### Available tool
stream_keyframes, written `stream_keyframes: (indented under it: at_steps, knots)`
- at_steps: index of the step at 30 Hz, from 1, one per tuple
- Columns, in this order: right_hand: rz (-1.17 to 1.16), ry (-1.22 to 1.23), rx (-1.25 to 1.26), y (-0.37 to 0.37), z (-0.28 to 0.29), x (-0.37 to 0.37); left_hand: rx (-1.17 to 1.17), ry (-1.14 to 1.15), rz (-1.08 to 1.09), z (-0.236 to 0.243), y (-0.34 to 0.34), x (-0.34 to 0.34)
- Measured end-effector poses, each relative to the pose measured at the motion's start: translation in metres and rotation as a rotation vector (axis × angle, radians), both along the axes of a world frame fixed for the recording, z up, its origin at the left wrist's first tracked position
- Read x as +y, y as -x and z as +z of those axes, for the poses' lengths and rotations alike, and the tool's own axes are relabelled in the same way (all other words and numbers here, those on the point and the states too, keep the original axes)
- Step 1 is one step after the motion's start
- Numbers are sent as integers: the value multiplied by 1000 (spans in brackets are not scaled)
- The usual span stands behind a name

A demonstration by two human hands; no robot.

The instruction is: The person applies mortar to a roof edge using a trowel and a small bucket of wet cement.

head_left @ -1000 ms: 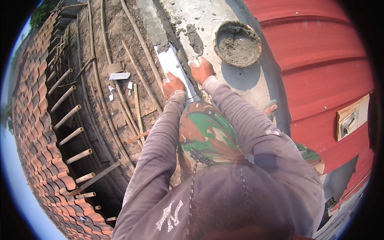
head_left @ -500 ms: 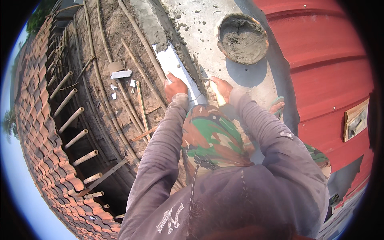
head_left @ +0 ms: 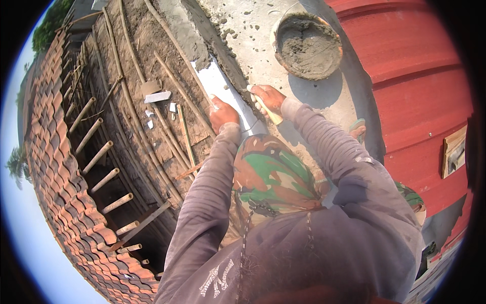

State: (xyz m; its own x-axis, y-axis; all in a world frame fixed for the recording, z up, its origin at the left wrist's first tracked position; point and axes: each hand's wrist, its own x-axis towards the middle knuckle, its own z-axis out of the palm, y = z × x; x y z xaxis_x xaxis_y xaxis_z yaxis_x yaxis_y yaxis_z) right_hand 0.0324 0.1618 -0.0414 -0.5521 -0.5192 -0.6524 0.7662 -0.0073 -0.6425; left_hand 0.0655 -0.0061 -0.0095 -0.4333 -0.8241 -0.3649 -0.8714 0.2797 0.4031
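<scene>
The left hand point(head_left: 224, 115) is resting on the white strip point(head_left: 218, 82), which is lying toward half past eleven from the view's centre; whether its fingers are gripping cannot be told. The right hand point(head_left: 270, 100), at the strip's three o'clock, is clasping a wooden handle point(head_left: 276, 118). The bucket point(head_left: 279, 57) is holding mortar point(head_left: 311, 48) toward one o'clock.

On my left I have: tiled roof point(head_left: 71, 202), orange-brown; row of bamboo poles point(head_left: 97, 157), ends jutting past the tiles' inner edge; palm point(head_left: 17, 164), beyond their outer edge. Brown ground point(head_left: 152, 35) bears one oblong white piece point(head_left: 158, 97). On my right: red ribbed sheeting point(head_left: 405, 55); wood-edged panel point(head_left: 454, 152) near its right edge.
</scene>
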Motion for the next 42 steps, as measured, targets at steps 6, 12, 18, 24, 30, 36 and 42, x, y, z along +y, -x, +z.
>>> stream_keyframes:
  at_steps: [6, 12, 18, 24, 30, 36, 42]
  knots:
    - [26, -8, 163, -67, -35, 23, 13, 23, -14, 4, -1, 3]
    - [-27, -78, 140, 25, -58, -2, 15, -30, -40, 3, 1, -1]
    - [77, -251, -83, 62, -107, -16, -9, -36, -56, -5, 3, -2]
    - [69, -162, -241, -8, -101, 13, -4, -25, -38, -5, -3, -5]
    - [-44, 158, -366, 59, -116, -3, 35, -5, -97, -3, 6, 2]
    - [68, 61, -131, 95, -11, -10, 83, 14, -78, -13, -2, -8]
    - [-99, -73, -200, 100, -71, -13, 0, 42, -56, 0, 2, 2]
